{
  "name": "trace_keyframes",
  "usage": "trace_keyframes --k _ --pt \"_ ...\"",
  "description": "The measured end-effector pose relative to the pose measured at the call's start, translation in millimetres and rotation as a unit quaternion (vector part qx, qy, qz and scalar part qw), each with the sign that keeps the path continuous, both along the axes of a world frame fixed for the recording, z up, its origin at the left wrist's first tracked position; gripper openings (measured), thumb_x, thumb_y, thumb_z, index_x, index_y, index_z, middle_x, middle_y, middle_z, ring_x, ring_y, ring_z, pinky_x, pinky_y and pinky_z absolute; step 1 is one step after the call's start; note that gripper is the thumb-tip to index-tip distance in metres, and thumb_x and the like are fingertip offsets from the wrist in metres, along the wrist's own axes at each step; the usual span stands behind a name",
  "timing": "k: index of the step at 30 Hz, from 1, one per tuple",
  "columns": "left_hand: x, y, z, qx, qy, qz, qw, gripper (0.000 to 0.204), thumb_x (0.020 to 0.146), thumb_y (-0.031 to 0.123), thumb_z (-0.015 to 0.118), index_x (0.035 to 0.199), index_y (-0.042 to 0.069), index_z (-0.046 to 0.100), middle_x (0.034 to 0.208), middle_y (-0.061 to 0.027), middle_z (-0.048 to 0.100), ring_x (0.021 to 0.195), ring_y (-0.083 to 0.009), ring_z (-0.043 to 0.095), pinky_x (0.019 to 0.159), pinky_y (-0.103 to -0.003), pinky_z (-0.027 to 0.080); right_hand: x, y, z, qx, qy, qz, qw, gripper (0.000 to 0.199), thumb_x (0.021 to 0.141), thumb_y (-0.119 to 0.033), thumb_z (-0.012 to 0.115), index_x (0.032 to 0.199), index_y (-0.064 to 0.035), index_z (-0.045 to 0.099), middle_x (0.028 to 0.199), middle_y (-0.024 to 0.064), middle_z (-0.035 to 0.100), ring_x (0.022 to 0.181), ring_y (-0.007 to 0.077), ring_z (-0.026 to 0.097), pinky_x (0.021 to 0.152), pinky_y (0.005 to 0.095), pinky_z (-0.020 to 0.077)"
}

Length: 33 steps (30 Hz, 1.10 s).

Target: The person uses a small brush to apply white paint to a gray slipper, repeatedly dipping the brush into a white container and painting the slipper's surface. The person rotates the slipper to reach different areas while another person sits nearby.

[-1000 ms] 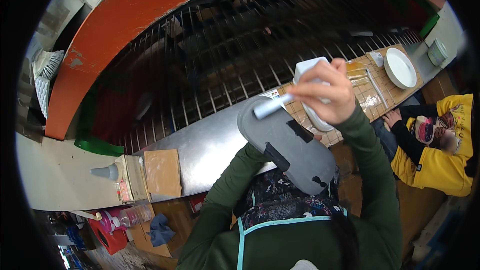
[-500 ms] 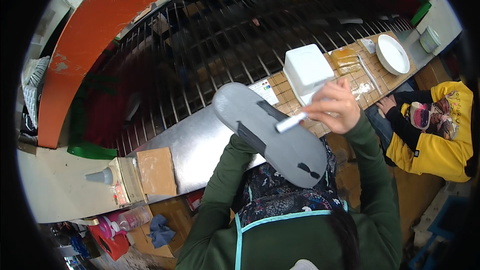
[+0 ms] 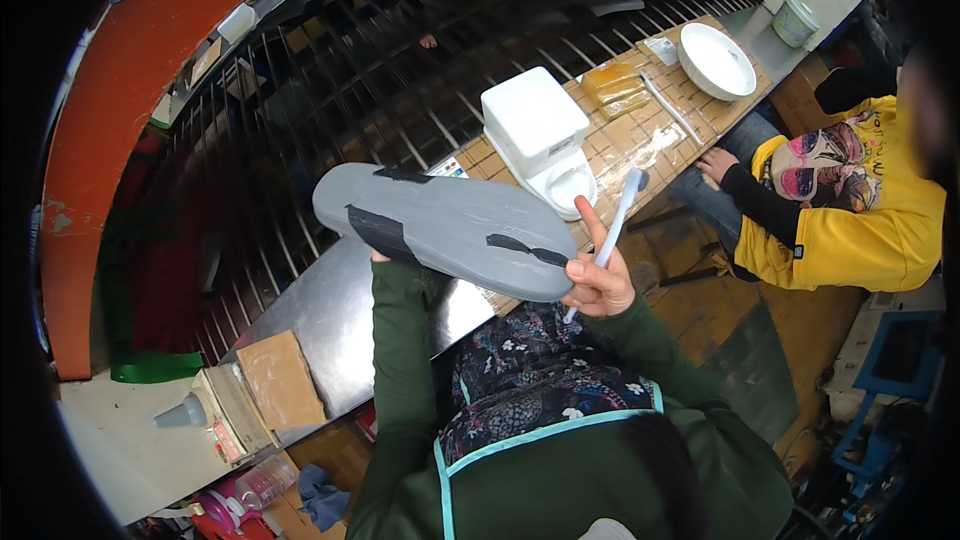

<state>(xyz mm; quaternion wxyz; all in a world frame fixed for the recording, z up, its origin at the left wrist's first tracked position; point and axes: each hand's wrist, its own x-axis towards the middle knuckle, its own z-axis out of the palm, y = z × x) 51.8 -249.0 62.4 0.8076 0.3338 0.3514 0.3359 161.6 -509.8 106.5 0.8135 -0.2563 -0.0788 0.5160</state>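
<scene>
Sole (image 3: pixel 445 230) front and centre: a grey shoe sole with black strap pieces on it, held up flat across the middle of the frame, slanting from upper left down to the right. Left hand (image 3: pixel 380 258) is tucked beneath its left part, almost wholly hidden, so how those fingers lie I cannot tell. Right hand (image 3: pixel 598 285) sits at the sole's right tip, fingers curled and pinching a white brush (image 3: pixel 610 230) that points up and to the right, index finger stretched along the handle, thumb touching the sole's edge. Just above, a white box-shaped container (image 3: pixel 535 125) stands on the taped cardboard bench (image 3: pixel 640 140). Further toward the upper right, a white bowl (image 3: pixel 716 60) and a small pale tub (image 3: pixel 795 20). At the right edge, another person in a yellow top (image 3: pixel 850 230) sits with a hand on the knee. Lower left, a brown block (image 3: pixel 280 380) lies on the metal surface.
</scene>
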Motion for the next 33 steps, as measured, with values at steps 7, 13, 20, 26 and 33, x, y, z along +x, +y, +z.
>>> trace_keyframes --k 7,13,20,26,33 --pt "-5 -98 29 0.113 -0.293 0.082 0.946 0.069 0.086 0.031 0.055 0.144 0.001 0.031 0.137 -0.0182 0.045 0.122 -0.0298 0.047 0.105 -0.044 0.036 -14 9 12 -0.020 -0.017 -0.006 1.000 0.094 0.085 0.002 0.058 0.153 -0.0208 -0.003 0.065 0.0030 0.053 0.045 0.0061 0.027 0.045 0.0268 0.0282" --pt "0 -80 25 0.254 -0.096 0.202 0.941 0.033 0.087 0.005 0.057 0.119 -0.004 0.055 0.109 -0.0115 0.064 0.095 -0.0175 0.062 0.087 -0.030 0.048 7 -7 -16 -0.123 -0.347 -0.005 0.930 0.085 0.085 -0.003 0.066 0.150 -0.0107 0.011 0.081 0.0077 0.062 0.061 0.0079 0.051 0.056 0.0221 0.0399" --pt "-55 -39 19 0.058 -0.088 0.036 0.994 0.037 0.090 0.018 0.055 0.123 0.000 0.055 0.105 -0.0118 0.066 0.090 -0.0198 0.066 0.076 -0.031 0.056 87 -35 -26 -0.429 -0.774 -0.180 0.429 0.011 0.085 -0.025 0.065 0.091 -0.0162 0.065 0.080 0.0004 0.058 0.072 0.0192 0.053 0.073 0.0363 0.0288" --pt "-67 -64 26 0.188 -0.010 0.023 0.982 0.049 0.093 0.035 0.049 0.126 -0.001 0.050 0.105 -0.0139 0.066 0.090 -0.0224 0.067 0.076 -0.034 0.057 104 -16 -18 -0.372 -0.843 -0.236 0.308 0.014 0.079 -0.019 0.070 0.092 -0.0190 0.072 0.078 -0.0015 0.058 0.074 0.0170 0.053 0.072 0.0360 0.0278" --pt "-68 -46 25 0.235 -0.136 -0.053 0.961 0.047 0.087 0.018 0.064 0.127 -0.001 0.049 0.108 -0.0121 0.066 0.089 -0.0201 0.068 0.076 -0.031 0.057 110 -18 -10 -0.360 -0.844 -0.220 0.330 0.014 0.076 -0.018 0.072 0.090 -0.0190 0.072 0.078 -0.0027 0.058 0.075 0.0173 0.054 0.072 0.0366 0.0282"
